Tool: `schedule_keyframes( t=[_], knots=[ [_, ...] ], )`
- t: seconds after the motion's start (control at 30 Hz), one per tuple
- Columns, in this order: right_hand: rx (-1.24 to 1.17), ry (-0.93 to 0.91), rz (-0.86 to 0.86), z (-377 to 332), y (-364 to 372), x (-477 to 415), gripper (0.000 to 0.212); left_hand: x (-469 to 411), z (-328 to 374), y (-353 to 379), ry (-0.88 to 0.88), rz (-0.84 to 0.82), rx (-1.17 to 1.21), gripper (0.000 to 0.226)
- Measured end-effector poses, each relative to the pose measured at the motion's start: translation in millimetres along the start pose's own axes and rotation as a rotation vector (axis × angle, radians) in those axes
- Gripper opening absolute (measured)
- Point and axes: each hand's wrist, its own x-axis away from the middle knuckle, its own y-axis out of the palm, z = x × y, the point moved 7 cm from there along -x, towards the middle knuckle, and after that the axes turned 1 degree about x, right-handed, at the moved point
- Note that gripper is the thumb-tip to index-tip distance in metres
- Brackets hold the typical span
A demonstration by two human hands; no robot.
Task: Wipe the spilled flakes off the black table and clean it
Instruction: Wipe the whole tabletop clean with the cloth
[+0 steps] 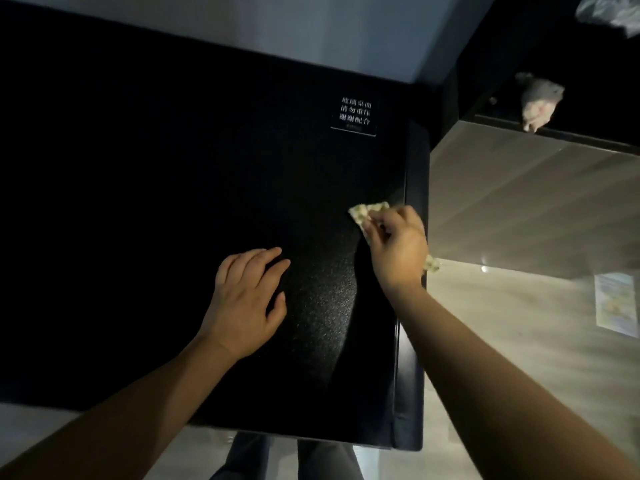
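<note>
Head view: right hand [398,240], fingers [372,226] pinching a cloth [365,211], wipes near the table [173,168] edge; left hand [247,299], fingers spread flat, likely steadies it.

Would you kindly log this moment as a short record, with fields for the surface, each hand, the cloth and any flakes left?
surface: black table, with a white-lettered label near its far right corner
left hand: rests flat on the table, fingers straight, holding nothing
right hand: grips the cloth at the table's right edge
cloth: pale, patterned, bunched under the fingers, lying on the tabletop
flakes: none discernible on the dark top; too dim to be sure
</note>
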Motion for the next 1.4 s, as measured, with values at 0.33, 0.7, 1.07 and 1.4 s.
schedule_keyframes(
  t=[0.33,0.7,1.07,1.4],
  knots=[
    [0.01,-0.035,-0.162,-14.6,-14.0,85.8,0.015,52.5,-18.0,-1.6,0.058,-0.012,-0.005,0.049],
    [-0.018,0.116,0.049,-10.0,-14.4,181.5,0.008,68.5,-21.8,0.6,0.101,0.013,0.0,0.05],
    [-0.053,0.124,0.043,-25.9,-18.5,258.4,0.009,92.4,-24.9,2.9,0.104,-0.002,-0.006,0.05],
    [-0.325,0.274,-0.012,-47.8,-36.6,225.3,0.013,155.6,-39.6,5.5,0.091,-0.093,0.113,0.045]
  ],
)
